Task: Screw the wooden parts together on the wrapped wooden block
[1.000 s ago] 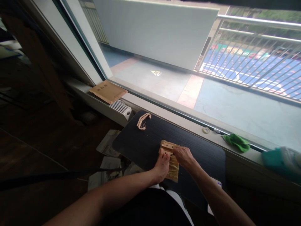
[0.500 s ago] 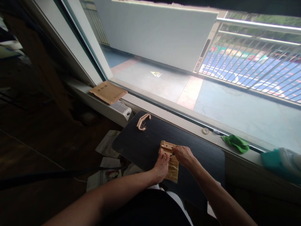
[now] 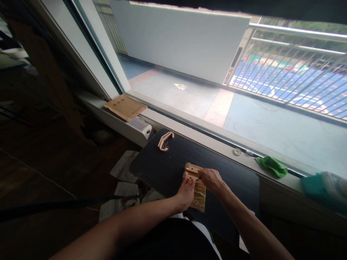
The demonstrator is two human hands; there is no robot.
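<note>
A pale wooden piece with dark holes [image 3: 193,169] lies on the black table [image 3: 227,202]. My left hand [image 3: 186,191] holds its near side, fingers closed against the wood. Beside it, my right hand [image 3: 213,178] is closed at the right end of the piece. A small dark tip shows beneath the right fingers, too little to name what they hold. Under and in front of the wood lies a yellowish, shiny, wrinkled sheet [image 3: 199,200]. At the far left of the tabletop rest curved wooden strips [image 3: 162,139] with several small dark pins or screws [image 3: 165,146].
Behind the table runs a window sill [image 3: 189,135] with a roll of tape [image 3: 236,151], a green cloth [image 3: 271,167] and a teal container [image 3: 316,186]. A flat cardboard packet [image 3: 125,106] lies on the white heater [image 3: 139,125] to the left. Papers [image 3: 124,166] are below the table's left edge.
The view has tilted very slightly, so the scene sits a little lower. Both hands keep their places on the wooden piece.
</note>
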